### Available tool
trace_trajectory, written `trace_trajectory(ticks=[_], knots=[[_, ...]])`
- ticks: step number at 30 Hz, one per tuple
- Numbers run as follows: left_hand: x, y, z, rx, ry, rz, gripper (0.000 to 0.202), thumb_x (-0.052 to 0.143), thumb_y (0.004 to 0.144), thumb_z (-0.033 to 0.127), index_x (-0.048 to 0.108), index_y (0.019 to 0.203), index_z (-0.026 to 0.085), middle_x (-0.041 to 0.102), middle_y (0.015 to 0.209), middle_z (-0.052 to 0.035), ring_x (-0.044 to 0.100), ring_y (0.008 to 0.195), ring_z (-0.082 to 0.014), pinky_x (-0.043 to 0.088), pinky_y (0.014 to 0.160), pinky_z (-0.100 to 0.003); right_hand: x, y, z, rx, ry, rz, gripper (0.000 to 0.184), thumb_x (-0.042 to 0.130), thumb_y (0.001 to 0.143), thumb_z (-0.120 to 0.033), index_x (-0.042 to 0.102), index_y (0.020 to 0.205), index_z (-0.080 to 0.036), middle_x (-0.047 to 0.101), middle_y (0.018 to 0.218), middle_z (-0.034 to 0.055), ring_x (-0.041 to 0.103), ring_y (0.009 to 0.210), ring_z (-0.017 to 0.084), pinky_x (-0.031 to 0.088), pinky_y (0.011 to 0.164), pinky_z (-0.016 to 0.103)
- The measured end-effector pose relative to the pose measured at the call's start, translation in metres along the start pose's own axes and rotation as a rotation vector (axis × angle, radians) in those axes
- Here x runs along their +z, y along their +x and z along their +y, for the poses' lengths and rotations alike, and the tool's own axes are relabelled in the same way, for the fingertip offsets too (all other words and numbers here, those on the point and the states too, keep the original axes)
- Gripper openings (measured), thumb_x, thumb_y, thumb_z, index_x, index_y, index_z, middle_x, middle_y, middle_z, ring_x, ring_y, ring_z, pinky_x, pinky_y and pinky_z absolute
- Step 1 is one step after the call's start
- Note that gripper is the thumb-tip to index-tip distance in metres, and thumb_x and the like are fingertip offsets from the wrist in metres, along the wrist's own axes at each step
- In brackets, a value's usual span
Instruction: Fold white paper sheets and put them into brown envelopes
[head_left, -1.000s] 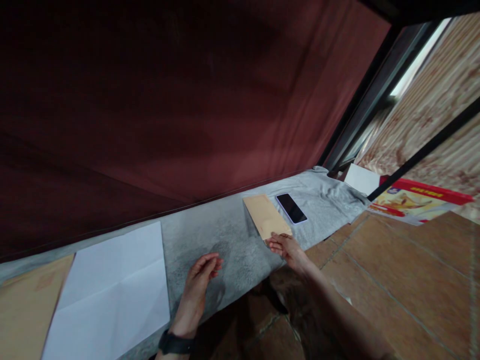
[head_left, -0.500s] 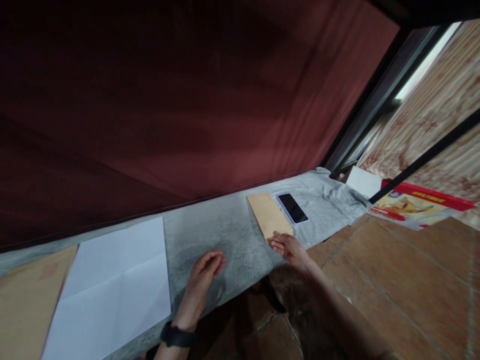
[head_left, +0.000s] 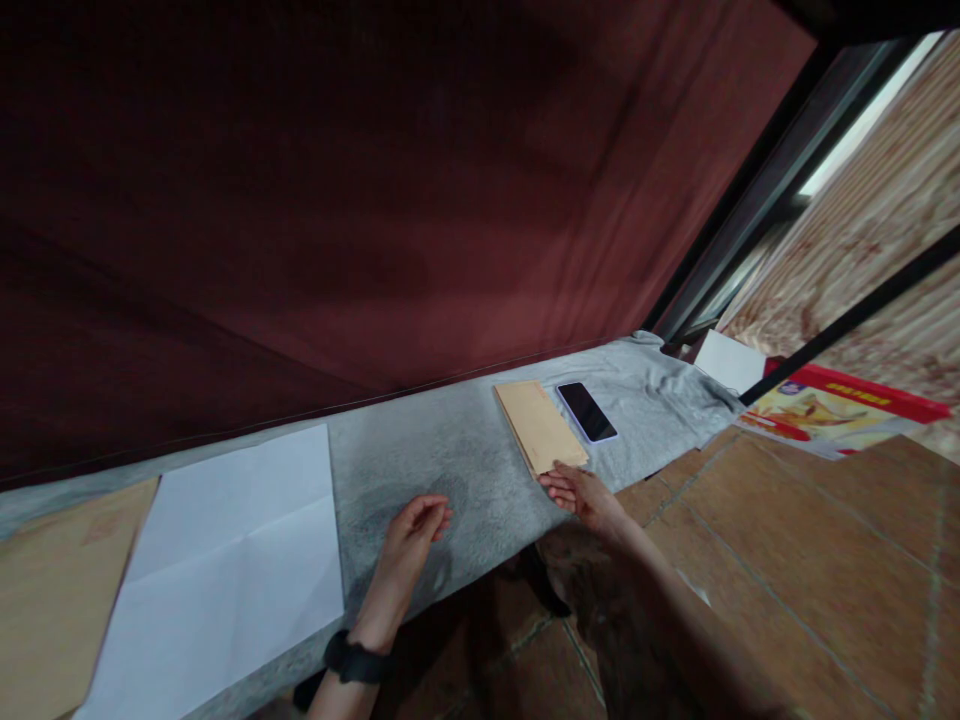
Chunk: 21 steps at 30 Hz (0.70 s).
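Note:
A small stack of brown paper envelopes (head_left: 540, 425) lies on the grey cloth, its edges slightly fanned. At the near end of the stack is my right hand (head_left: 581, 495), its fingers closed at the edge of an envelope with a fingertip on top. How many envelopes it grips is hidden. My left hand (head_left: 414, 525), with a black band on the wrist, hovers over the cloth between the stack and the white paper. Its fingers are loosely curled together and nothing shows in them.
A dark phone (head_left: 587, 412) lies right of the envelopes. Further left are a creased white sheet (head_left: 240, 560) and a large brown envelope (head_left: 67, 600). The grey cloth (head_left: 442, 430) covers a narrow surface along a dark red curtain (head_left: 420, 240). A red printed box (head_left: 832, 410) stands beyond the right end.
My right hand has shifted slightly at the stack's near edge, and the envelopes there look a little more spread. My left hand has barely moved; the view has shifted slightly.

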<state>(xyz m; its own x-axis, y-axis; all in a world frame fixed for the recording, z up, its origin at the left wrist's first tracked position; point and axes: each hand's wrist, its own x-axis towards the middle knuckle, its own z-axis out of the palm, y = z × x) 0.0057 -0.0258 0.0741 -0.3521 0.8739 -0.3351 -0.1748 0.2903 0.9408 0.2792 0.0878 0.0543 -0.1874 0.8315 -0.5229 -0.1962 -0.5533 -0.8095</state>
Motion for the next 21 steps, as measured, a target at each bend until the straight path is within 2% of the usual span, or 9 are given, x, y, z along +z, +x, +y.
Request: trace_trajectory(ticks=[7, 11, 13, 15, 17, 19, 21], knots=[[-0.006, 0.004, -0.007, 0.047, 0.005, 0.023, 0.044, 0.08, 0.056, 0.058, 0.072, 0.08, 0.021, 0.073, 0.079, -0.0061, 0.069, 0.08, -0.0235, 0.053, 0.073, -0.033, -0.001, -0.001, -0.003, 0.119, -0.003, 0.044, 0.022, 0.06, 0.094, -0.029, 0.068, 0.083, -0.012, 0.076, 0.082, 0.0116, 0.065, 0.051, 0.01, 0.052, 0.048, 0.019], [-0.013, 0.005, -0.008, 0.139, 0.067, 0.039, 0.037, 0.076, 0.062, 0.055, 0.072, 0.079, 0.022, 0.073, 0.079, -0.0067, 0.068, 0.079, -0.0238, 0.053, 0.074, -0.034, 0.0, -0.002, -0.001, 0.145, 0.022, 0.019, 0.014, 0.06, 0.091, -0.022, 0.068, 0.083, -0.014, 0.076, 0.081, 0.0091, 0.064, 0.052, 0.009, 0.051, 0.049, 0.018], [-0.021, 0.005, -0.004, 0.225, 0.164, 0.088, 0.031, 0.072, 0.067, 0.051, 0.073, 0.079, 0.023, 0.073, 0.08, -0.0069, 0.067, 0.08, -0.024, 0.051, 0.075, -0.034, 0.006, -0.004, 0.0, 0.138, 0.034, -0.005, 0.008, 0.063, 0.087, -0.02, 0.068, 0.083, -0.015, 0.075, 0.078, 0.007, 0.063, 0.052, 0.009, 0.05, 0.049, 0.017], [-0.036, 0.004, 0.003, 0.316, 0.281, 0.194, 0.025, 0.067, 0.072, 0.046, 0.073, 0.081, 0.024, 0.074, 0.084, -0.0069, 0.066, 0.081, -0.0242, 0.05, 0.077, -0.035, 0.018, -0.007, 0.003, 0.113, 0.014, -0.051, 0.006, 0.067, 0.084, -0.021, 0.07, 0.085, -0.015, 0.074, 0.078, 0.0062, 0.063, 0.054, 0.01, 0.05, 0.05, 0.018], [-0.06, 0.003, 0.012, 0.37, 0.399, 0.342, 0.025, 0.062, 0.076, 0.043, 0.073, 0.088, 0.025, 0.074, 0.092, -0.0076, 0.066, 0.084, -0.0247, 0.05, 0.082, -0.036, 0.033, -0.012, 0.008, 0.065, -0.034, -0.131, 0.01, 0.072, 0.079, -0.022, 0.071, 0.087, -0.016, 0.074, 0.08, 0.0063, 0.065, 0.06, 0.011, 0.052, 0.053, 0.02], [-0.091, 0.0, 0.02, 0.377, 0.545, 0.496, 0.032, 0.057, 0.08, 0.042, 0.072, 0.1, 0.023, 0.073, 0.104, -0.0105, 0.066, 0.091, -0.027, 0.05, 0.086, -0.038, 0.052, -0.018, 0.015, 0.02, -0.085, -0.233, 0.017, 0.077, 0.075, -0.026, 0.073, 0.088, -0.016, 0.074, 0.084, 0.0066, 0.067, 0.065, 0.014, 0.053, 0.058, 0.023], [-0.126, -0.006, 0.026, 0.329, 0.768, 0.611, 0.043, 0.049, 0.085, 0.041, 0.068, 0.116, 0.018, 0.069, 0.118, -0.0153, 0.065, 0.102, -0.0306, 0.049, 0.092, -0.042, 0.073, -0.024, 0.024, -0.001, -0.133, -0.319, 0.025, 0.081, 0.071, -0.033, 0.074, 0.089, -0.016, 0.075, 0.085, 0.0071, 0.067, 0.068, 0.015, 0.054, 0.061, 0.025]])
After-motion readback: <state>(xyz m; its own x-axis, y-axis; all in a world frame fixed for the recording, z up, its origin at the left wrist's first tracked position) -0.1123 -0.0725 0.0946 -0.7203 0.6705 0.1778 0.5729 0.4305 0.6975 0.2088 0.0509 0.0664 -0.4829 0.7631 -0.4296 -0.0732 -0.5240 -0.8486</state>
